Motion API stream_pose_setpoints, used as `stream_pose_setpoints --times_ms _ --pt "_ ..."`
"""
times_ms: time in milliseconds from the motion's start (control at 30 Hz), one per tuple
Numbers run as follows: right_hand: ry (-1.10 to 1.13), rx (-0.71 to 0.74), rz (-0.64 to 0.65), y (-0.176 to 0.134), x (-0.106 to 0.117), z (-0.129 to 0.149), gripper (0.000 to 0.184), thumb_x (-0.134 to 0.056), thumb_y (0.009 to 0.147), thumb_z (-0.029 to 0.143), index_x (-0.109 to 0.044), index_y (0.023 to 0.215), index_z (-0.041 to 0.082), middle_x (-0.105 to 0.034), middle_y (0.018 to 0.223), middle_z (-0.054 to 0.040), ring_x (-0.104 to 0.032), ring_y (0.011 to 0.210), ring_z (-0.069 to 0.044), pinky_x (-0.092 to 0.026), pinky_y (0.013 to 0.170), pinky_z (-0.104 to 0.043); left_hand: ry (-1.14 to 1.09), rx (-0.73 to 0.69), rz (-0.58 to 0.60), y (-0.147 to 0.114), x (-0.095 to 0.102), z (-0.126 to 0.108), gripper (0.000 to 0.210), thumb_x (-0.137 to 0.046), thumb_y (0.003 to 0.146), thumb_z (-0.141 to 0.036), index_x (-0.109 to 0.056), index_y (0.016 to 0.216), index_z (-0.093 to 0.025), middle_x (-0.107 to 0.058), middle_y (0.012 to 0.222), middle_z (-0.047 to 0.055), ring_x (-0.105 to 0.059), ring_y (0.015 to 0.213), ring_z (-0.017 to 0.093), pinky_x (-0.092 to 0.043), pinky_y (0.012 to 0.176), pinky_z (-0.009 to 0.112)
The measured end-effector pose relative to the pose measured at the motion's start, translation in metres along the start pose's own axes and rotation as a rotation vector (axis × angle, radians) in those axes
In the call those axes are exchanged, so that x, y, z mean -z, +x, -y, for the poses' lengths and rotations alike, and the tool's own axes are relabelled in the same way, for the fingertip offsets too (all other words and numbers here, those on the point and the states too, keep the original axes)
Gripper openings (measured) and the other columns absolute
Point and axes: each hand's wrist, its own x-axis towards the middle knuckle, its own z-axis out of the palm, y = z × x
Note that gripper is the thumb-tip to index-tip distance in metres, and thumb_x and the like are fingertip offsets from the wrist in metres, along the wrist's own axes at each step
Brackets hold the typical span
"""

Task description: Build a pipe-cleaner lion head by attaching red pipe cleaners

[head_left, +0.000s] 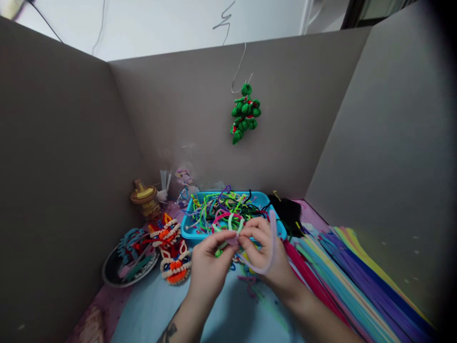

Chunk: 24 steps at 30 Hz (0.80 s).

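Observation:
My left hand (211, 259) and my right hand (264, 245) meet in front of the blue tray, fingertips close together. Between them is a pale lilac pipe cleaner (273, 238), pinched by both hands. Its long free end curves up around the outside of my right hand. At the left fingertips a small lilac piece of it shows, its exact shape partly hidden by the fingers. Pale green loops stand just behind the fingertips; I cannot tell whether they are joined to the lilac one.
A blue tray (185, 232) holds tangled pipe cleaner scraps. Bundles of long pipe cleaners (342, 271) lie to the right. At left are orange-and-cream pipe cleaner figures (176, 264), a metal bowl (107, 274) and a lidded cup (149, 202). A green ornament (245, 114) hangs on the grey partition (178, 105).

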Motion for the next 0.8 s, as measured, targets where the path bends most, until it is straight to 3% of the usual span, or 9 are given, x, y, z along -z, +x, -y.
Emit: stream_pose_setpoints --times_ms 167,333,400,500,667,733,800 --pt "0.019 -0.111 0.092 0.002 0.003 0.003 0.015 -0.052 0.079 0.012 -0.059 0.067 0.019 -0.054 0.078 -0.0038 -0.053 0.080 -0.021 -0.043 0.071 -0.032 0.142 -0.050 0.046 -0.002 0.002 -0.001 0.013 -0.069 0.071 -0.018 -0.078 0.081 -0.021 -0.077 0.081 0.005 -0.070 0.076 0.021 -0.056 0.074 0.032" --pt "0.138 -0.229 0.117 0.009 0.007 0.000 0.011 -0.055 0.079 0.018 -0.065 0.073 0.019 -0.056 0.086 -0.0043 -0.057 0.086 -0.021 -0.045 0.079 -0.033 0.067 0.052 0.039 0.004 0.005 0.000 0.019 -0.073 0.068 -0.022 -0.077 0.086 -0.018 -0.077 0.087 0.007 -0.071 0.080 0.022 -0.055 0.076 0.032" --pt "0.184 -0.203 0.108 0.010 0.009 0.000 0.017 -0.053 0.078 0.013 -0.067 0.084 0.020 -0.056 0.095 -0.0049 -0.057 0.094 -0.020 -0.045 0.084 -0.033 -0.003 0.109 0.007 0.006 0.006 0.001 0.022 -0.074 0.069 -0.025 -0.076 0.089 -0.017 -0.077 0.089 0.008 -0.070 0.081 0.022 -0.054 0.076 0.031" --pt "0.225 -0.146 0.212 0.008 0.010 0.006 0.027 -0.054 0.072 0.005 -0.067 0.088 0.022 -0.054 0.100 -0.0041 -0.056 0.100 -0.020 -0.043 0.090 -0.033 -0.095 0.157 -0.042 0.008 0.007 0.001 0.025 -0.074 0.069 -0.027 -0.075 0.090 -0.016 -0.077 0.088 0.008 -0.069 0.082 0.021 -0.053 0.077 0.030" --pt "0.234 -0.136 0.252 0.003 0.007 0.014 0.010 -0.062 0.077 0.013 -0.067 0.074 0.021 -0.055 0.090 -0.0032 -0.057 0.091 -0.019 -0.045 0.085 -0.033 -0.094 0.133 -0.094 0.009 0.006 0.002 0.016 -0.073 0.068 -0.026 -0.072 0.080 -0.015 -0.074 0.077 0.005 -0.066 0.074 0.017 -0.051 0.070 0.026" --pt "0.237 -0.134 0.234 0.003 0.008 0.013 0.009 -0.062 0.078 0.015 -0.067 0.074 0.021 -0.055 0.088 -0.0031 -0.057 0.090 -0.019 -0.046 0.083 -0.032 -0.039 0.112 -0.036 0.008 0.006 0.001 0.010 -0.071 0.069 -0.023 -0.070 0.076 -0.015 -0.072 0.074 0.003 -0.064 0.071 0.016 -0.049 0.068 0.025" --pt "0.221 -0.153 0.136 0.005 0.010 0.008 0.007 -0.064 0.077 0.017 -0.068 0.073 0.021 -0.055 0.088 -0.0033 -0.057 0.089 -0.020 -0.046 0.082 -0.033 0.014 0.124 0.096 0.007 0.006 0.000 0.006 -0.069 0.069 -0.020 -0.070 0.073 -0.015 -0.070 0.070 0.003 -0.062 0.066 0.014 -0.048 0.063 0.024"
